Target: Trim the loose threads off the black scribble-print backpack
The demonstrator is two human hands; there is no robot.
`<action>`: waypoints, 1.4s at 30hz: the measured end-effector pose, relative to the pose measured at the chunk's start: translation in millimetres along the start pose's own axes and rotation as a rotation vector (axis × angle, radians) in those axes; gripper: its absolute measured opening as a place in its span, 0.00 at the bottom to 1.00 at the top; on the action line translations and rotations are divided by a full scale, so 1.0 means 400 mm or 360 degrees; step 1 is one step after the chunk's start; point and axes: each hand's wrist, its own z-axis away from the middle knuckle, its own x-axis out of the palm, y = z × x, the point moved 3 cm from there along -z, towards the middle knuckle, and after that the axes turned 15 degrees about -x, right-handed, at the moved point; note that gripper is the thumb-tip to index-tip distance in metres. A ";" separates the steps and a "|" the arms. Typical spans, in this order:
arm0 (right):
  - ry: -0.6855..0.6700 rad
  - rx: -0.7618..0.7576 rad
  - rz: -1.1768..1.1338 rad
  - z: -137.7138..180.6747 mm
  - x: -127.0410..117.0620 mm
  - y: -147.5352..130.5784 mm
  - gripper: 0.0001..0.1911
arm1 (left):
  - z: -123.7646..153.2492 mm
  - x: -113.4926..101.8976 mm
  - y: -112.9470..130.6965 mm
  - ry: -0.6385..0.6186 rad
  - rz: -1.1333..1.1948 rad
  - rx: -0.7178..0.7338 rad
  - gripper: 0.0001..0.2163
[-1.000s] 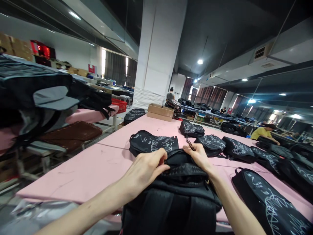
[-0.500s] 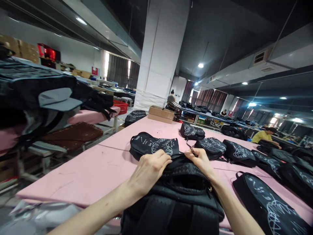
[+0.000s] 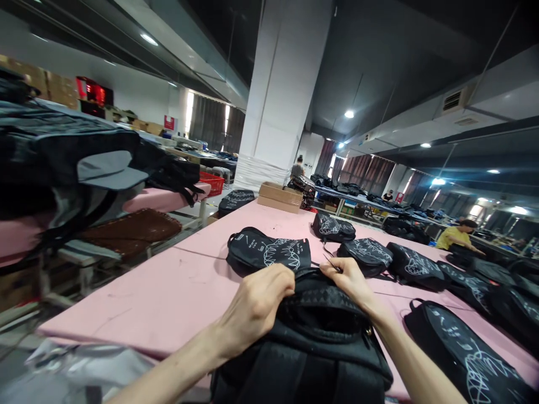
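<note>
A black backpack (image 3: 303,367) stands upright close in front of me, its straps facing me and its top opening gaping. My left hand (image 3: 267,294) is closed on the far top edge, fingers pinching the fabric. Over the right side of the same edge, my right hand (image 3: 347,280) is closed around a slim, dark, pointed tool (image 3: 332,265) that looks like thread snips; most of it is hidden by the fingers. Just beyond lies another black backpack (image 3: 256,249) with white scribble print, on its back.
Several printed black backpacks (image 3: 415,266) lie along the right of the pink table (image 3: 168,294), one large one (image 3: 463,348) near my right forearm. An open cardboard box (image 3: 280,199) sits at the far end before a white pillar (image 3: 282,101). A person in yellow (image 3: 455,238) works at right.
The view has shifted slightly. My right hand has turned a little, and its tool now shows as a thin point. My left hand still grips the backpack's edge.
</note>
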 end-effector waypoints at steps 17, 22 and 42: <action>-0.0311 -0.0719 0.0211 -0.012 -0.076 -0.081 0.11 | -0.042 0.042 -0.056 -0.0570 0.0056 -0.0655 0.08; -0.0480 -0.0942 0.0498 -0.040 -0.067 -0.104 0.10 | -0.041 0.046 -0.075 -0.0582 0.0141 -0.0686 0.09; -0.0779 -0.1226 0.1000 -0.013 -0.023 -0.204 0.07 | -0.015 0.057 -0.089 -0.0419 -0.0017 -0.0535 0.10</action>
